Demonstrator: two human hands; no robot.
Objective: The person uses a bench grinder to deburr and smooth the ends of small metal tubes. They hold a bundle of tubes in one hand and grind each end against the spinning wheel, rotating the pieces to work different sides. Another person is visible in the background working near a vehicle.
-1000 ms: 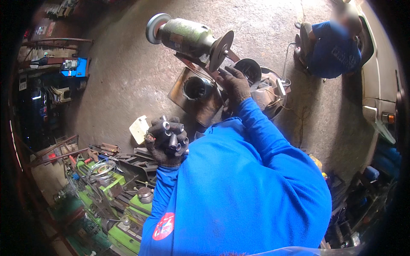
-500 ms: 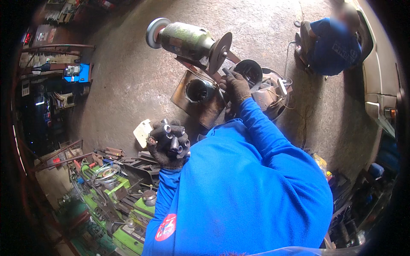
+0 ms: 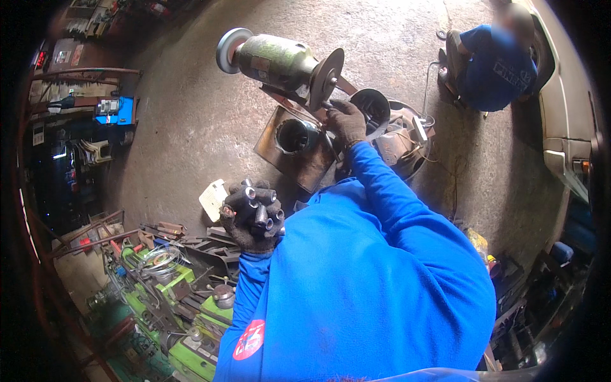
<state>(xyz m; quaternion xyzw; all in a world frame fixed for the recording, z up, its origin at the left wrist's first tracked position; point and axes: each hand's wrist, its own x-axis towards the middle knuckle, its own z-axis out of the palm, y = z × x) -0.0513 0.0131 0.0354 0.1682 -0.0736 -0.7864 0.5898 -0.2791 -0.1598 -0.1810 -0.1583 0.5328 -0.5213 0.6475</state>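
Note:
A dark work glove covers my left hand (image 3: 240,229), whose fingers wrap round a bunch of short metal tubes (image 3: 259,207) with their hollow ends showing. My right hand (image 3: 347,123), gloved too, is closed in a pinch on a short dark metal piece (image 3: 329,105), probably another tube. That piece is close to the rim of the large disc (image 3: 327,79) on the bench grinder (image 3: 278,62); whether it touches cannot be made out. At the grinder's other end sits a pale wheel (image 3: 233,50).
Below the grinder stands a rusty metal box (image 3: 270,149) with a round opening. Beside my right hand are a dark round can (image 3: 371,109) and a cluttered drum (image 3: 407,143). A person in blue (image 3: 499,67) crouches near a vehicle (image 3: 569,95). Green machinery (image 3: 203,340) fills the lower left.
My right hand has moved slightly left and up, bringing the dark piece nearer to the disc. My left hand with the tubes stays almost where it was.

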